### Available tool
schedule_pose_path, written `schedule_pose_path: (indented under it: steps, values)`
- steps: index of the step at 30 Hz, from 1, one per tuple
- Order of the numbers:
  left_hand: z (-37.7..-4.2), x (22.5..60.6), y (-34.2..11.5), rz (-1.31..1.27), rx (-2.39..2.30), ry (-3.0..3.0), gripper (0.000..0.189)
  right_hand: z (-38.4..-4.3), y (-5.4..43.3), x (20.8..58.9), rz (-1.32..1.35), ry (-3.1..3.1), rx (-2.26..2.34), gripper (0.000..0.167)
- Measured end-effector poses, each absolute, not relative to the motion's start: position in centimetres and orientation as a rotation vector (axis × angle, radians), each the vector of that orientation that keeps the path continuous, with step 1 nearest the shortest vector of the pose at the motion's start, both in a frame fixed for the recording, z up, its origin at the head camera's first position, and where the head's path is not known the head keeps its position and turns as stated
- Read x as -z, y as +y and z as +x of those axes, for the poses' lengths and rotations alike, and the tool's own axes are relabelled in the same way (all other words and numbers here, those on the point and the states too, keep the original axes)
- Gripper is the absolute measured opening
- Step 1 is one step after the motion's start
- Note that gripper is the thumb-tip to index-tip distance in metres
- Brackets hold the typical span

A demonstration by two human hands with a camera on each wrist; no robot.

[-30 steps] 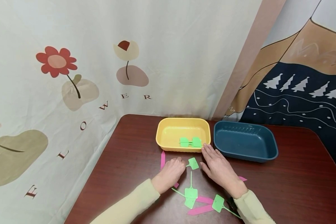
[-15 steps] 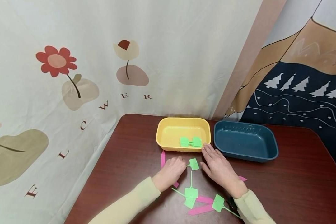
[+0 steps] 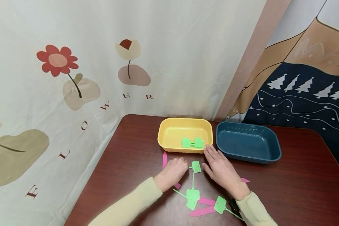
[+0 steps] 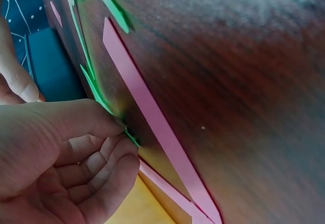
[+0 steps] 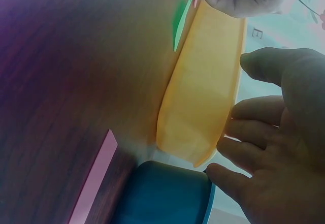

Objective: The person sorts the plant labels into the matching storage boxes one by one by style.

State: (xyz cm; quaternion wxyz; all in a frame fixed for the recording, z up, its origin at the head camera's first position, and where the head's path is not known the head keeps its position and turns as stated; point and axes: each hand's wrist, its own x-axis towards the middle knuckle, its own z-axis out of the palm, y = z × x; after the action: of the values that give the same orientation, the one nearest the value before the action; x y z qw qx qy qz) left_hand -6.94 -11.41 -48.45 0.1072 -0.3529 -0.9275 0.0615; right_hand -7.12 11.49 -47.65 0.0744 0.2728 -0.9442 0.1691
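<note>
1. The left hand (image 3: 171,172) pinches a green tag (image 3: 196,167) by its stem, just in front of the yellow tray (image 3: 168,138); the left wrist view shows the grip that the head view hides.
2. The right hand (image 3: 221,169) has straight fingers, tips at the tray's rim, thumb apart.
3. Only from the head do I see more tags (image 3: 198,142) inside that tray.

Wide Flanks, Crowded Middle

We are seeing room on the desk (image 3: 118,157) left of the left grip (image 3: 171,172) and right of the right grip (image 3: 221,171). Between them, a pinched green tag (image 3: 196,166) is narrowing our passage. Ahead, the yellow tray (image 3: 170,135) and blue tray (image 3: 247,142) are blocking us, leaving only a slim gap; nearer, pink strips (image 3: 202,211) are cluttering the middle.
</note>
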Motion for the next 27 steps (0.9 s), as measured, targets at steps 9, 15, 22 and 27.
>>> schedule_pose_path:
  steps: [9, 15, 22, 27]
  values:
    - [-7.08, 48.65, -11.46, -1.010, -0.122, -2.739, 0.019, -7.10, 11.46, 47.64, 0.814, -2.830, -0.521, 0.063]
    - [-7.10, 48.75, -11.39, -0.982, -0.130, -2.734, 0.020, -7.11, 11.50, 47.53, 0.806, -2.844, -0.528, 0.064]
    - [-7.20, 48.80, -11.54, -1.002, -0.117, -2.710, 0.019, -7.14, 11.54, 47.56, 0.807, -2.839, -0.537, 0.063]
    - [-7.15, 48.85, -11.72, -1.016, -0.071, -2.704, 0.020, -7.14, 11.51, 47.56, 0.808, -2.836, -0.538, 0.063]
